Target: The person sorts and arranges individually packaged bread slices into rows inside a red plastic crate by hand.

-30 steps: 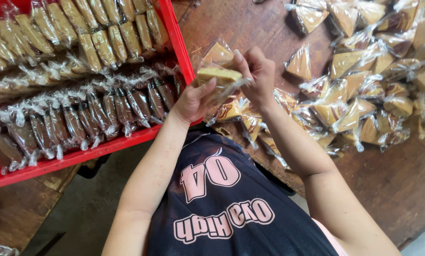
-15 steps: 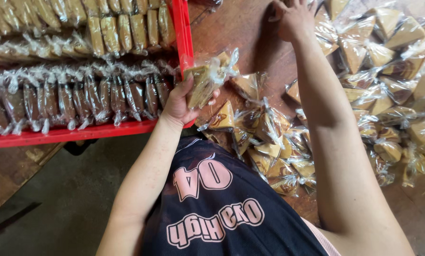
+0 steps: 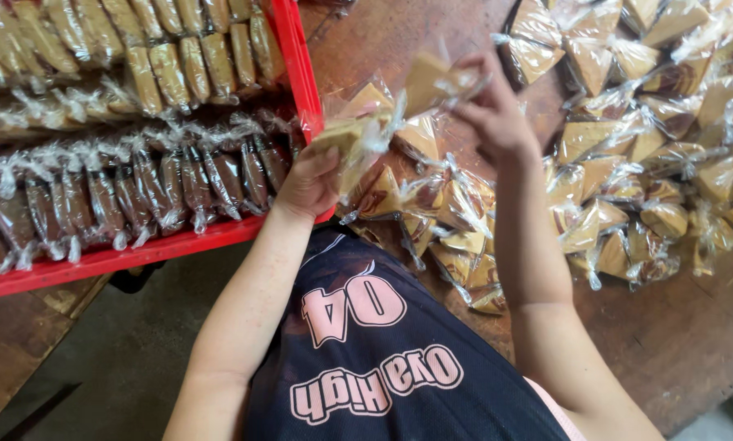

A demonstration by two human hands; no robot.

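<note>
Clear crinkly plastic wraps the pale wedge-shaped cake slice gripped in the left hand beside the red plastic crate, likely light, soft, crushable, while the right hand pinches another wrapped wedge.

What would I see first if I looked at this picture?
First, the two hands in the middle: the left hand and the right hand each hold a wrapped cake slice above the wooden table. Next, the bright red tray on the left, full of bagged cake rows. On the right lies a big heap of wrapped wedges.
</note>
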